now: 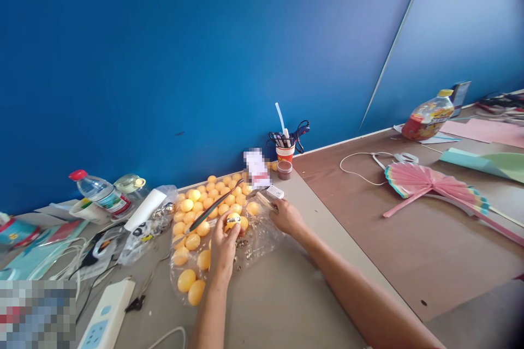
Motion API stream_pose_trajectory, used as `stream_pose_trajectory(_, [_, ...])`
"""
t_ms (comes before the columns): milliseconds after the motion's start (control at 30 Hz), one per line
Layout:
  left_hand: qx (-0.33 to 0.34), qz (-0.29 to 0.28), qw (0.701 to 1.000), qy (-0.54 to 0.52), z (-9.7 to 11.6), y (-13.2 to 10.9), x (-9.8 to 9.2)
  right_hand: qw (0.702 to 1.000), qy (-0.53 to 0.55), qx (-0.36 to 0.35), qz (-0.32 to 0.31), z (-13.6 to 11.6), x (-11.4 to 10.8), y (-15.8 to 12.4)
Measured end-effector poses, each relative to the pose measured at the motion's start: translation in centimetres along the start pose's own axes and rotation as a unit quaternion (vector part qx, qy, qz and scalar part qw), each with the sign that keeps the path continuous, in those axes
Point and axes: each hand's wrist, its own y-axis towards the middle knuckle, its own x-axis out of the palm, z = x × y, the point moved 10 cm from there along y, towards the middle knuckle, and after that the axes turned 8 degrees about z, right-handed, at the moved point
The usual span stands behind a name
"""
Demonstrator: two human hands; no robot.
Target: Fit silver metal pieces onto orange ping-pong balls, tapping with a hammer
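Observation:
My left hand [224,245] grips an orange ping-pong ball [233,218] that has a dark and silvery patch on its upper side. My right hand [287,218] is closed on thin pale sticks [267,200], just beyond the plastic's right edge. Many more orange ping-pong balls [192,241] lie on a clear plastic bag [264,237] under and behind my left hand. Small shiny metal bits [245,253] are scattered on the plastic between my hands. A long dark, slim tool [210,208] lies across the balls; its kind is unclear.
Behind stand a cup of pens [285,152] and a small brown-filled tub [284,170]. A small white box [275,192] is nearby. To the left are a water bottle [102,193], cables and a power strip [107,316]. Rightward lie a pink paper fan [429,185] and drink bottle [428,117].

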Motion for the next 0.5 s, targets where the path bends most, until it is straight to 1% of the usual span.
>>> stream_pose_trajectory(67, [-0.001, 0.007, 1.0, 0.003, 0.0, 0.0, -0.1, 0.997, 0.072, -0.005, 0.024, -0.1, -0.8, 0.3])
stream_pose_trajectory(133, [-0.001, 0.015, 1.0, 0.011, 0.1, 0.0, -0.2, 0.985, 0.171, -0.017, 0.021, -0.6, -1.6, 0.3])
stream_pose_trajectory(167, [0.0, 0.021, 1.0, 0.015, 0.2, -0.1, -0.3, 0.973, 0.227, -0.024, 0.005, -1.1, -1.8, 0.1])
stream_pose_trajectory(233, [0.002, 0.031, 0.999, 0.022, 0.4, -0.1, -0.3, 0.942, 0.328, -0.048, -0.058, -2.6, -1.8, -0.8])
stream_pose_trajectory(267, [0.001, 0.037, 0.999, 0.026, 0.5, -0.2, -0.4, 0.927, 0.358, -0.064, -0.093, -3.5, -1.7, -1.5])
stream_pose_trajectory(300, [-0.001, 0.042, 0.999, 0.031, 0.6, -0.2, -0.5, 0.915, 0.374, -0.079, -0.127, -4.4, -1.7, -2.2])
stream_pose_trajectory(367, [-0.003, 0.048, 0.998, 0.041, 0.7, -0.3, -0.5, 0.908, 0.369, -0.102, -0.169, -5.6, -1.5, -3.3])
stream_pose_trajectory(433, [0.002, 0.049, 0.998, 0.047, 1.0, -0.3, -0.5, 0.91, 0.346, -0.131, -0.189, -6.5, -1.5, -4.2])
stream_pose_trajectory(500, [0.015, 0.049, 0.998, 0.046, 1.2, -0.4, -0.6, 0.913, 0.327, -0.151, -0.191, -7.0, -1.4, -4.6])
